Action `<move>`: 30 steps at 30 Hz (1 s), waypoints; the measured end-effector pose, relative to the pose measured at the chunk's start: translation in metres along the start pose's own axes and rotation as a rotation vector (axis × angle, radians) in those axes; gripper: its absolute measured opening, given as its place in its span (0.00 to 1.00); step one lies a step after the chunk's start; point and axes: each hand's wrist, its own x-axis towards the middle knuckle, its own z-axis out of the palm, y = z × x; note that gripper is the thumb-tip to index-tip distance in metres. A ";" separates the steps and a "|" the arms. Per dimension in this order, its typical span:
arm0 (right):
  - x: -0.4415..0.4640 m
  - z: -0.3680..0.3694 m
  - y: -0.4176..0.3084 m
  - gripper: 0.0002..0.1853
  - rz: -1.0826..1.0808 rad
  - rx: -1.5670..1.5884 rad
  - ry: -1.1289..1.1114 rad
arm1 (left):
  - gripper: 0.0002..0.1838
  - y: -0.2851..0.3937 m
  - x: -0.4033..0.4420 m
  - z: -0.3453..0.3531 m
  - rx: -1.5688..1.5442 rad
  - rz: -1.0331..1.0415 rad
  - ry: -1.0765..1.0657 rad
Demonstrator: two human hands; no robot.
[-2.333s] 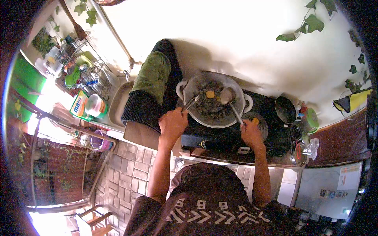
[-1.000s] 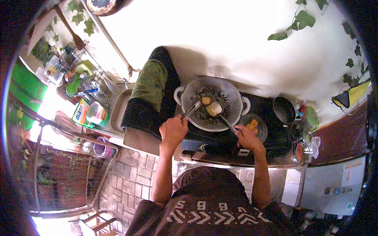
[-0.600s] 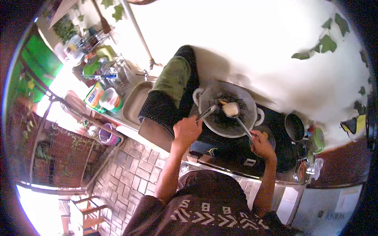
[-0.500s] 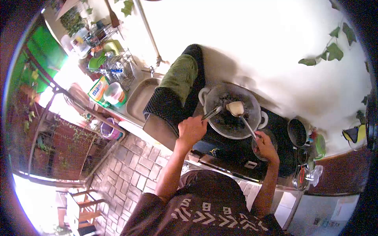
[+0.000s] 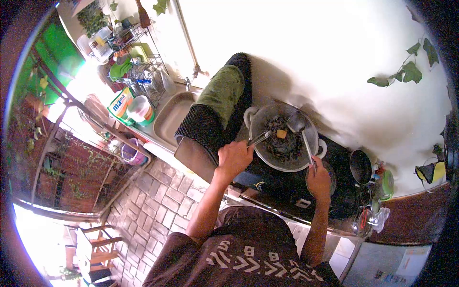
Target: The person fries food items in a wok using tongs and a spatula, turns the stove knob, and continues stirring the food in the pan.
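A grey two-handled pan (image 5: 265,158) stands on the black stove (image 5: 267,184), with dark bits in it and one orange-yellow piece (image 5: 281,134) near its middle. My left hand (image 5: 235,159) is closed round metal tongs (image 5: 259,138), whose tips reach over the pan's left side. My right hand (image 5: 319,178) grips the handle of a metal spatula (image 5: 297,126); its head is in the upper right of the pan, to the right of the piece. A round plate (image 5: 328,167) lies partly hidden behind my right hand.
Left of the stove stand a rolled green and black cloth item (image 5: 222,95), a sink (image 5: 167,119), a white tub (image 5: 140,109) and a dish rack (image 5: 148,71). A small dark pan (image 5: 361,166) and jars are on the right. Ivy hangs on the wall.
The view has turned and shifted. The spatula has swung from the pan's middle to its upper right, and the orange-yellow piece shows again. Both hands keep their tools.
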 end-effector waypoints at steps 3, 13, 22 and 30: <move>-0.002 -0.020 -0.011 0.19 0.097 0.054 -0.041 | 0.22 -0.002 0.003 0.003 0.004 0.007 0.007; -0.016 0.018 0.051 0.16 -0.052 -0.045 -0.015 | 0.22 0.001 0.009 -0.002 0.002 0.011 -0.052; -0.016 0.030 0.086 0.14 -0.073 0.296 -0.311 | 0.21 -0.001 0.007 0.000 -0.027 0.051 -0.007; -0.009 -0.023 0.062 0.16 0.051 0.642 -0.402 | 0.21 -0.008 0.001 -0.002 -0.069 0.007 0.036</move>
